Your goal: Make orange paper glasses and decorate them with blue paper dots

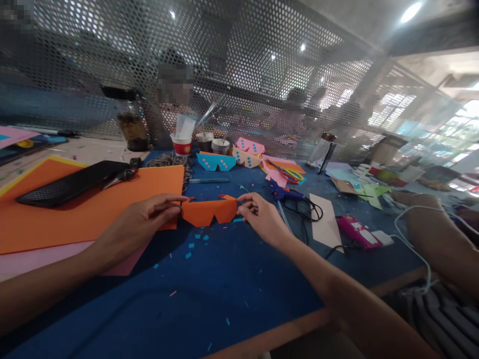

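Between my two hands is a pair of orange paper glasses [202, 213], its front facing me and a notch in the lower edge. The fingers of my left hand [159, 212] pinch its left end. My right hand [258, 212] grips the right end between thumb and fingers. Behind it stand similar folded pieces: blue paper glasses [209, 161] with small pink squares, peach paper glasses [244, 158] and pink paper glasses [245, 145] with blue squares. Small blue paper scraps [191, 245] lie on the blue table [209, 294] in front.
Orange paper sheets [67, 219] lie at left, under a black tray-like object [71, 184] and scissors [123, 175]. Rightward are a blue glue gun [286, 192] with its cord, a magenta power strip [361, 232], and another person's arm [430, 227]. A perforated metal screen [239, 60] stands behind.
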`<state>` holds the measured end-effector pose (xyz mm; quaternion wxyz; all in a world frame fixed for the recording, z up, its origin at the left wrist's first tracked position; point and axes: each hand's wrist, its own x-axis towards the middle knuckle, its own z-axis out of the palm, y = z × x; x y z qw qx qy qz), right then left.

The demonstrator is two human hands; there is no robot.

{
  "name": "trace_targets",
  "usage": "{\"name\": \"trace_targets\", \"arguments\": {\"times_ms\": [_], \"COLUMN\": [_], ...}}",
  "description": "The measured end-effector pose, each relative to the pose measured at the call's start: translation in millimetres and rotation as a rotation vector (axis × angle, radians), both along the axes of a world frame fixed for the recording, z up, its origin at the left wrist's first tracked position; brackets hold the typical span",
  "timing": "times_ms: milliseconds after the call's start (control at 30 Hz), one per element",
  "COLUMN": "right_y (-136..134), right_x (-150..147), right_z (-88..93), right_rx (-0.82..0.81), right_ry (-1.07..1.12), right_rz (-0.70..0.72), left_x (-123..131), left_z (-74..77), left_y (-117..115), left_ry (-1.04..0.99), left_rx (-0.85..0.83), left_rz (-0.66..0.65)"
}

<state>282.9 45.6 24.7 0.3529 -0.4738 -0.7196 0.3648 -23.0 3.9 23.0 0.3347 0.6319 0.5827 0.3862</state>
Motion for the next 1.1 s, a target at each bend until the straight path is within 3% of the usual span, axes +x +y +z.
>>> {"name": "trace_targets", "arguments": {"times_ms": [267, 667, 1100], "right_y": [-0.4, -2.3, -3.1], "right_x": [0.7, 0.3, -1.1], "right_z": [-1.0, -0.9, -1.1], "right_rx": [0.004, 0.069, 0.079], "right_ry": [0.050, 0.012, -0.021], "right_rz": [0.027, 0.022, 0.045], "left_x": [2.3, -6.2, -8.3], "left_z": [4.3, -11.3, -18.0], "left_y": [-1.9, -0.6, 0.7], "left_ry": [0.045, -0.046, -0.111], "left_rx": [0.009, -0.009, -0.025], "left_rz": [0.023, -0.036, -0.055]}}
